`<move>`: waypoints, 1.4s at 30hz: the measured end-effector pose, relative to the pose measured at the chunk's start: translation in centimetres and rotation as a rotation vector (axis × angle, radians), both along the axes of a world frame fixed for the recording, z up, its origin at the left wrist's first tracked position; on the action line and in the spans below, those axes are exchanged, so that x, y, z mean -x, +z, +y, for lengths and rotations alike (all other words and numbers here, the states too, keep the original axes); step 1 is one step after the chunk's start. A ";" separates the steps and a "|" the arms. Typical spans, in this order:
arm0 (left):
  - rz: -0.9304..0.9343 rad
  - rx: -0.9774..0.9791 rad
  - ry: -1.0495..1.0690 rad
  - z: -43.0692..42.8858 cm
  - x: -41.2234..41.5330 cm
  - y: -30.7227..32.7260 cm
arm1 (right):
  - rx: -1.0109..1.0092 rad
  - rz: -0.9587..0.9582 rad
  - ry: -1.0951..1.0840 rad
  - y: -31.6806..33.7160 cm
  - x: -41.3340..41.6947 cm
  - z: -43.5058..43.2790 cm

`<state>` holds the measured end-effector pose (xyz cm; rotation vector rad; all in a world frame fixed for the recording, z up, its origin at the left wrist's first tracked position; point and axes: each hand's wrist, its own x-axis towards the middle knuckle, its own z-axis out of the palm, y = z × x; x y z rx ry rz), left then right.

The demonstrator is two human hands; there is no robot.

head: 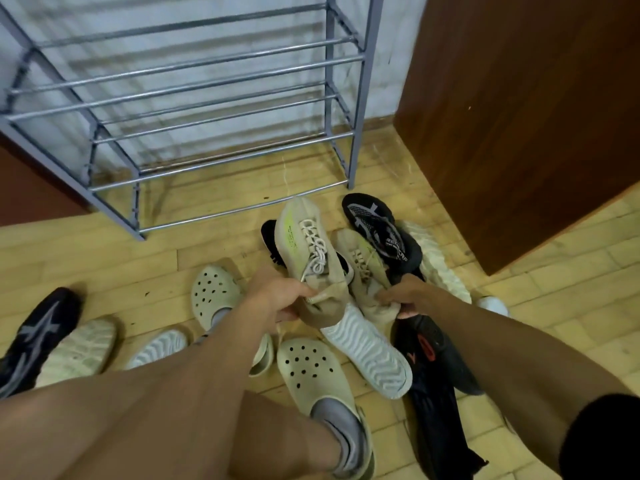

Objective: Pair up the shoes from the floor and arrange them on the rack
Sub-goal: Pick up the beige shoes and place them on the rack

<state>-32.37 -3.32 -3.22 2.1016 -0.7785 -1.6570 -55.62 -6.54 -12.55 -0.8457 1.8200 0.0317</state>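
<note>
L hand (277,296): arm out fwd, fingers clamped on heel of beige knit lace-up sneaker (308,244) | R hand (405,296): fingers curled gripping heel of matching beige knit sneaker (363,268)

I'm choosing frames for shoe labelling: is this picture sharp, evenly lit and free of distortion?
Head view: the wide lens bows the rack rails; rack and wall look blurred, while the laced sneaker in the left hand is sharper; soft light, no glare; the right hand, gripping the other sneaker, lies in shade.
</note>
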 end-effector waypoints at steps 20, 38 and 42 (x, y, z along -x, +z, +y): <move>-0.010 0.058 0.117 -2.4 0.8 2.4 | 0.249 -0.169 -0.046 10.4 2.1 -3.3; -0.026 0.187 0.292 -23.8 -3.7 -8.6 | 0.399 -0.301 -0.322 -2.0 -6.7 -23.7; -0.034 0.205 0.271 -27.1 -4.0 -11.3 | 0.440 -0.287 -0.348 -4.6 -7.1 -26.5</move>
